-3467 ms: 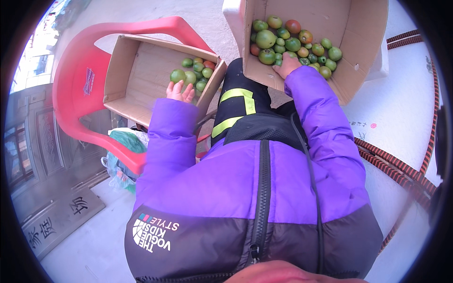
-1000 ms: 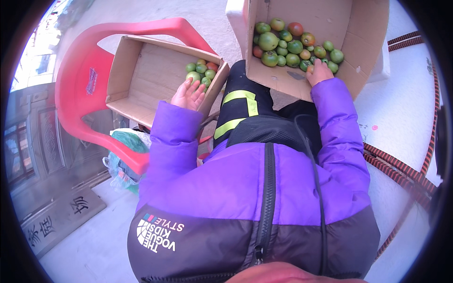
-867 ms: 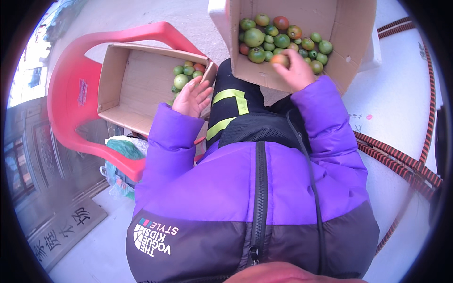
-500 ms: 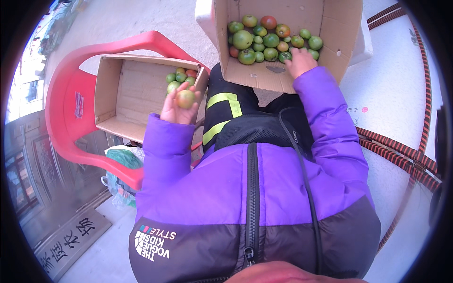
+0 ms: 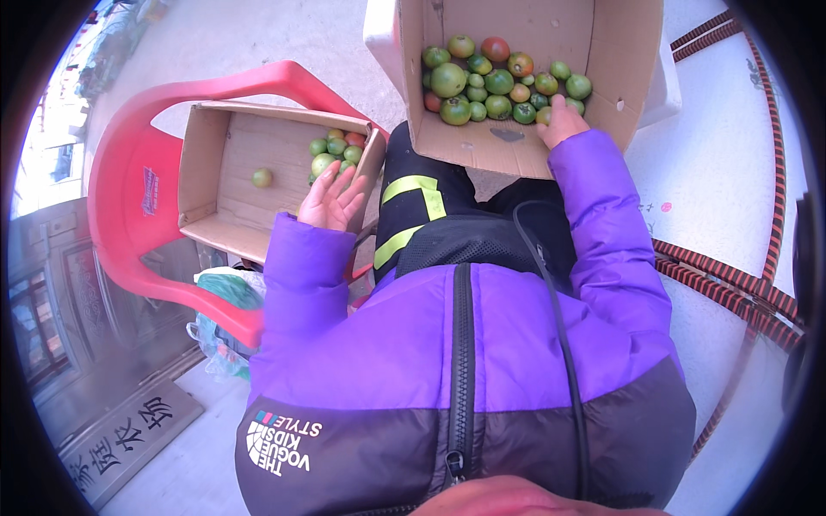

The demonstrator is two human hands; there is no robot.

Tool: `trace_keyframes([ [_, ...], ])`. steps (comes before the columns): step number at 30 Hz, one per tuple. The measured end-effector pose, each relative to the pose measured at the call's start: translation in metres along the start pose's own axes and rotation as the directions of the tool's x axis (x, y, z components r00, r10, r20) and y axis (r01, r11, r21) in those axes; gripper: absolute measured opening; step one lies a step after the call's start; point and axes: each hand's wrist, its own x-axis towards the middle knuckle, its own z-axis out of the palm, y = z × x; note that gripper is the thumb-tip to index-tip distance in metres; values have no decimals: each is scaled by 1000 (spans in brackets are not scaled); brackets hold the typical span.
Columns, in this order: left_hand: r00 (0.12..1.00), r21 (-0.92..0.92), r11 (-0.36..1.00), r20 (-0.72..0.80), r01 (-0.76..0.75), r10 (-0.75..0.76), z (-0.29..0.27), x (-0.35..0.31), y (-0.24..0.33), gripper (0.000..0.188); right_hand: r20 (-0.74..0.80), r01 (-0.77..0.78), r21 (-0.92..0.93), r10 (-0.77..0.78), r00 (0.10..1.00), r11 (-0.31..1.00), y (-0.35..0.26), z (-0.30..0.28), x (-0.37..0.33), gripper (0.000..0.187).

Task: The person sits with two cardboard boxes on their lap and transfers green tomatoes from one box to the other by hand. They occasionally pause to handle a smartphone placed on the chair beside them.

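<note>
My left hand (image 5: 332,199) is over the near right corner of the smaller cardboard box (image 5: 249,232), palm up, fingers spread and holding nothing. Inside that box a single pale green tomato (image 5: 261,177) sits apart from a cluster of tomatoes, mostly green with a reddish one (image 5: 354,138), at its right end. My right hand (image 5: 565,125) reaches into the larger cardboard box (image 5: 482,158). Its thumb and fingers close around a small green tomato (image 5: 544,115) at the pile's right side. Green and reddish tomatoes (image 5: 499,82) of various sizes fill the middle there.
The smaller box rests on a red plastic chair (image 5: 129,181). Behind the larger one shows a white container (image 5: 383,39). Plastic bags (image 5: 225,297) lie beside the chair. Red-and-black striped tubing (image 5: 723,284) runs along a white surface at the right.
The tomato in my left hand has been let go and now lies further left in the smaller box. My right hand has moved slightly right and down, closing on a small tomato.
</note>
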Motion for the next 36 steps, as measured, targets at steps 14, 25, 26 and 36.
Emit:
trace_keyframes([
  [14, 915, -242, 940, 381, 240, -135, 21, 3, -17, 55, -68, 366, 372, -369, 927, 853, -139, -22, 10, 44],
  [25, 862, -250, 938, -499, -238, 86, -29, 14, -1, 68, -34, 227, -163, -235, 971, 960, -198, 8, 92, 49],
  [26, 873, -234, 949, -482, -214, 78, -28, 14, -3, 67, -2, 202, -154, -205, 979, 967, -198, 7, 91, 50],
  [36, 926, -126, 975, -355, -184, 129, -21, 11, -7, 61, -8, 323, -73, -325, 946, 943, -141, -33, 58, 53],
])
